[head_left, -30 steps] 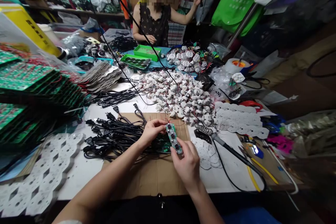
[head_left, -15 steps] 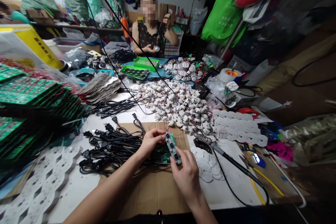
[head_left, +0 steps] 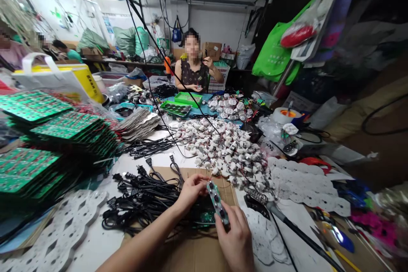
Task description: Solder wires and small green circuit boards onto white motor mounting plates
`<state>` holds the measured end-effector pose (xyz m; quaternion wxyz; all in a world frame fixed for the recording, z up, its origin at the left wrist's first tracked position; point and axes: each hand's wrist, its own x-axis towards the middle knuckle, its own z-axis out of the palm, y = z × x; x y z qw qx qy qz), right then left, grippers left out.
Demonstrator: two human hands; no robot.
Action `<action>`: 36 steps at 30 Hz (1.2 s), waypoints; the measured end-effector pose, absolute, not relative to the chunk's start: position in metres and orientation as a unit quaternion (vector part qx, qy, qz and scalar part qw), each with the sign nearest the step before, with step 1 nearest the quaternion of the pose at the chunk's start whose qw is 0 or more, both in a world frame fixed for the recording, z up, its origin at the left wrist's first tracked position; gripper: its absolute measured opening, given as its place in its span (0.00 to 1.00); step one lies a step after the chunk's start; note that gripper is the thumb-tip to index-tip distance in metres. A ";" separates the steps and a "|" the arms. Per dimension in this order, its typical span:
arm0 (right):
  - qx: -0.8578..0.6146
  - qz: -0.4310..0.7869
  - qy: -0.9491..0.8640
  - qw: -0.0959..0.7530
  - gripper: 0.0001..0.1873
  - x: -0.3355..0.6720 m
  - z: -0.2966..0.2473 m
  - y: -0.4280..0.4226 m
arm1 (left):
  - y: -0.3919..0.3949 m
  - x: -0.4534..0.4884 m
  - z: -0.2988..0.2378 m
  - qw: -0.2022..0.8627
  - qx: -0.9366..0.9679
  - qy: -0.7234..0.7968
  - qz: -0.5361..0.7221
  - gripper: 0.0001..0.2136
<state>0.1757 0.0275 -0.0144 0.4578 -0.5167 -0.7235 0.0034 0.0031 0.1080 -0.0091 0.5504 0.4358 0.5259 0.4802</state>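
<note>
Both my hands grip a narrow circuit board (head_left: 217, 202) studded with dark round parts, held on edge over a sheet of cardboard (head_left: 194, 250). My left hand (head_left: 191, 190) pinches its far end. My right hand (head_left: 236, 240) pinches its near end. A second green board (head_left: 206, 217) lies just beneath it, on the cardboard. A tangle of black power cords (head_left: 143, 197) lies to the left of my left hand. A soldering iron (head_left: 288, 225) rests on its coil stand to the right.
A big heap of small white parts (head_left: 226, 148) fills the table's middle. Stacks of green circuit boards (head_left: 41, 136) stand at the left. White punched sheets (head_left: 306, 185) lie at the right and near left. Across the table a person (head_left: 194, 68) sits handling wires, behind green trays (head_left: 186, 100).
The camera has tilted upward, so the table and my hands sit lower in view. My grip on the narrow board is unchanged. The person opposite lowered a raised arm.
</note>
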 end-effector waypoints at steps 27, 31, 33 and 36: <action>-0.561 0.054 -0.710 0.422 0.13 0.177 -0.004 0.023 | 0.073 -0.019 0.025 -0.023 0.802 0.452 0.390 0.15; -0.573 0.086 -0.692 0.430 0.14 0.180 -0.014 0.018 | 0.057 -0.022 0.026 0.005 0.809 0.419 0.413 0.13; -0.579 0.104 -0.683 0.433 0.16 0.181 -0.018 0.016 | 0.050 -0.022 0.021 0.032 0.805 0.429 0.409 0.12; -0.590 0.144 -0.668 0.430 0.17 0.184 -0.021 0.014 | 0.045 -0.023 0.012 0.069 0.792 0.449 0.408 0.12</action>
